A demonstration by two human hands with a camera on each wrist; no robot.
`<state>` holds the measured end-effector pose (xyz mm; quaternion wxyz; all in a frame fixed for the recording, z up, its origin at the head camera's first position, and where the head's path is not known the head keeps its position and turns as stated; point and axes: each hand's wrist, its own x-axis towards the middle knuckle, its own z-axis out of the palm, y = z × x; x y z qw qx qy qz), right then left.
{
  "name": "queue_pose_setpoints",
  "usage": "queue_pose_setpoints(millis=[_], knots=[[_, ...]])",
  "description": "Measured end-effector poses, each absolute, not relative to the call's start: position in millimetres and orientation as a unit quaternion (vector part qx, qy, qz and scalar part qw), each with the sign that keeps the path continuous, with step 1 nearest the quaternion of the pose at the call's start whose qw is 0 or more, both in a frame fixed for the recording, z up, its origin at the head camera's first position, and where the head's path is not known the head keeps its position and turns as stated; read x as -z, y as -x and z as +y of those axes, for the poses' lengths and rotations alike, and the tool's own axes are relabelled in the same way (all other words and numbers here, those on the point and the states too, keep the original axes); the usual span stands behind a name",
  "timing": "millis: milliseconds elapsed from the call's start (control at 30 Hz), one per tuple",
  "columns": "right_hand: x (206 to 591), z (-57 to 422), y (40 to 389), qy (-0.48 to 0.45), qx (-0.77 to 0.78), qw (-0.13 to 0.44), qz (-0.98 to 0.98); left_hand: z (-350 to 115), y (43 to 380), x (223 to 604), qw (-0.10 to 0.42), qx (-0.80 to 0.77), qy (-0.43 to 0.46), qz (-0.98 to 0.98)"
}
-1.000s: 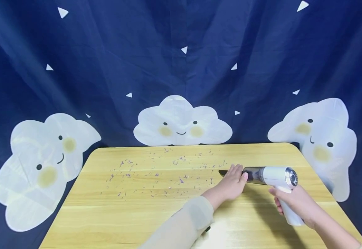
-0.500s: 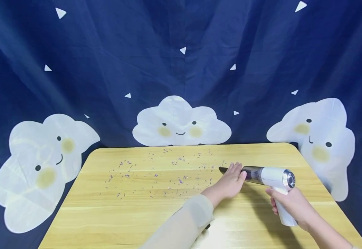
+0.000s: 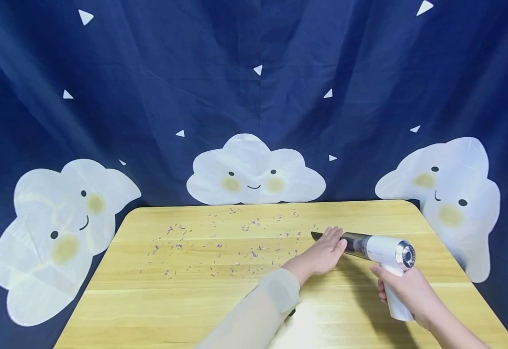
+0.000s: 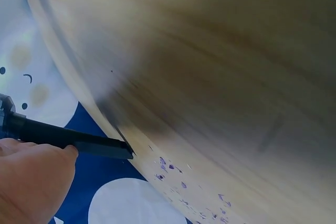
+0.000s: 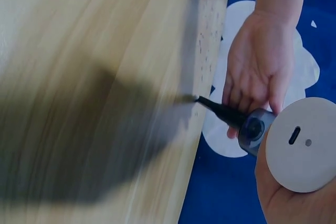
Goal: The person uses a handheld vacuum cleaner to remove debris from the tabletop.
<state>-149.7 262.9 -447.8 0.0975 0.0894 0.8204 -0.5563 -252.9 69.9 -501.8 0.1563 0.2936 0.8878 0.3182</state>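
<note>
A white handheld vacuum cleaner (image 3: 382, 248) with a smoky clear dust cup (image 3: 356, 245) points left over the table. My right hand (image 3: 408, 291) grips its handle. Its narrow black nozzle (image 4: 100, 144) slants down toward the tabletop, the tip close over the wood. Palm down, my left hand (image 3: 321, 254) lies across the nozzle with its fingers stretched out. From below, in the right wrist view, the left palm (image 5: 260, 66) shows behind the nozzle. Small purple scraps (image 3: 255, 253) are scattered to the left of the nozzle tip.
The light wooden table (image 3: 184, 310) has rounded far corners. Behind it hangs a dark blue curtain (image 3: 219, 87) with smiling white clouds and small triangles. A small dark object (image 3: 292, 312) shows beside my left sleeve (image 3: 254, 310).
The vacuum's handle and my right hand have shifted slightly left and toward me. The nozzle tip has moved slightly up and right in the view, and my left fingers have risen with it.
</note>
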Motion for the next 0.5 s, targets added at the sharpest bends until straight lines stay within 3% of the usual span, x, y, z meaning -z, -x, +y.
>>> queue_pose_setpoints(millis=[500], knots=[[454, 247, 141, -0.095, 0.549, 0.076, 0.827, 66, 256, 500, 0.186, -0.384, -0.282, 0.859]])
